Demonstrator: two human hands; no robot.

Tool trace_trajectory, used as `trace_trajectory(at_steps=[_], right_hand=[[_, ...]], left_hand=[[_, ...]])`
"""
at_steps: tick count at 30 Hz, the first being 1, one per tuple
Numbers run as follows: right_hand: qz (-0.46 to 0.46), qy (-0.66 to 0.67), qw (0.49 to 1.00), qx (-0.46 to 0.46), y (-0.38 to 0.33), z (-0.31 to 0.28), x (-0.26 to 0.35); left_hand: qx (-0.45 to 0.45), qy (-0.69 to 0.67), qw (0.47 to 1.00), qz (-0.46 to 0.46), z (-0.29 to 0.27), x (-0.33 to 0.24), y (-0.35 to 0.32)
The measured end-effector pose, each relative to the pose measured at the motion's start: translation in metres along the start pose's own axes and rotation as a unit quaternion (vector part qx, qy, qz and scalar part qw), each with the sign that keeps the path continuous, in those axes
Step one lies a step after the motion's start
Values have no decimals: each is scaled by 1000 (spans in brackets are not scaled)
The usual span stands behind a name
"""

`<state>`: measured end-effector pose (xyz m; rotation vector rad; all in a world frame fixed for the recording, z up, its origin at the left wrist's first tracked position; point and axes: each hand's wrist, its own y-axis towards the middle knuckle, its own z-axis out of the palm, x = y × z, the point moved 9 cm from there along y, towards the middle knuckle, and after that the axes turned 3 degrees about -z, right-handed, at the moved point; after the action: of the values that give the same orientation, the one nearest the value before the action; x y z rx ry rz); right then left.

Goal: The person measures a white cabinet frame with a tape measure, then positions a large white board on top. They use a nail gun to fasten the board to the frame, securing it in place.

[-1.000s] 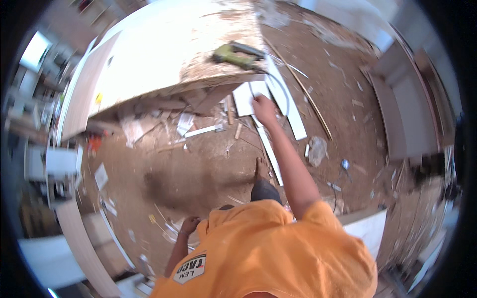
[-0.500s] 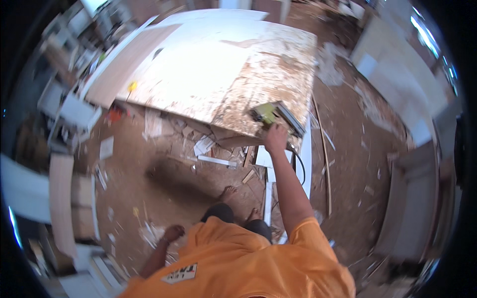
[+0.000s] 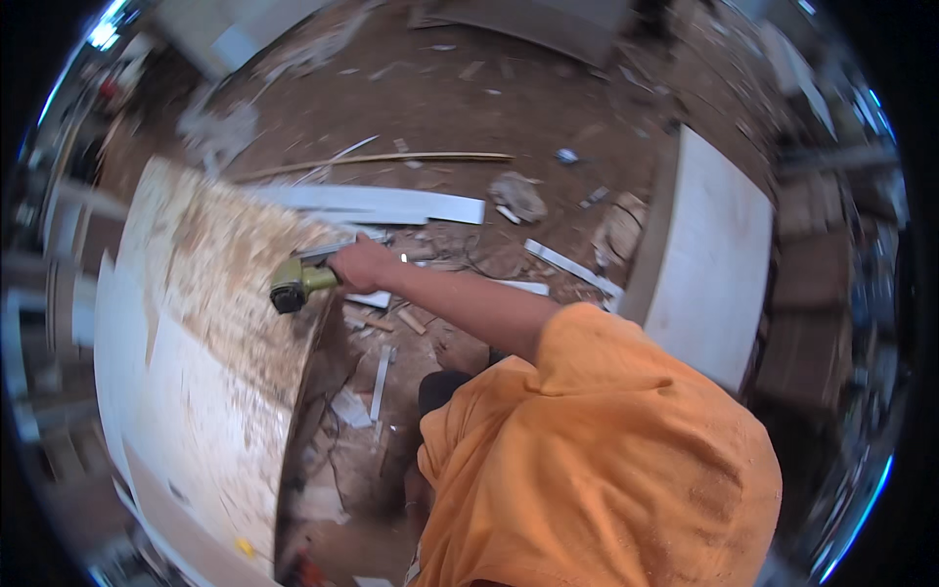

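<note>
My right hand (image 3: 364, 264) is closed round the handle of a green and black nail gun (image 3: 291, 284). The nail gun is over the near corner of a worktable (image 3: 201, 235) whose bare wood top is stained and scuffed. Whether the tool touches the surface, I cannot tell. Low beside my body, part of my left hand (image 3: 418, 486) shows dimly next to the orange shirt (image 3: 587, 450); its fingers are not clear.
White board strips (image 3: 391, 203) and a long thin wooden strip (image 3: 421, 157) lie past the table corner. A large pale panel (image 3: 709, 254) stands to my right. Offcuts (image 3: 352, 406) litter the brown floor below the table. A yellow object (image 3: 245, 546) sits on the table's edge.
My view has swung to the right, so the table now lies at the left. My right hand still holds the nail gun near the table corner. My left hand is now mostly hidden.
</note>
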<state>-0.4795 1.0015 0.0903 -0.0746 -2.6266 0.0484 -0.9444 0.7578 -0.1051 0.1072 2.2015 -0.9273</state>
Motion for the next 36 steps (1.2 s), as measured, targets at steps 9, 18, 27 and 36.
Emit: trace_trajectory(at_steps=[9,18,27,36], right_hand=[[424,540,651,-322,-422,34,-35],[172,606,76,-773,-751,79,40],[199,449,193,-849,-1058,136,222],[202,276,47,-939,-1243,183,286]], left_hand=[[375,511,752,180,-11,13,105],[469,75,862,-176,287,-208,-67],[340,-285,895,52,383,-410,16],[356,-289,856,237,422,-655,-139]])
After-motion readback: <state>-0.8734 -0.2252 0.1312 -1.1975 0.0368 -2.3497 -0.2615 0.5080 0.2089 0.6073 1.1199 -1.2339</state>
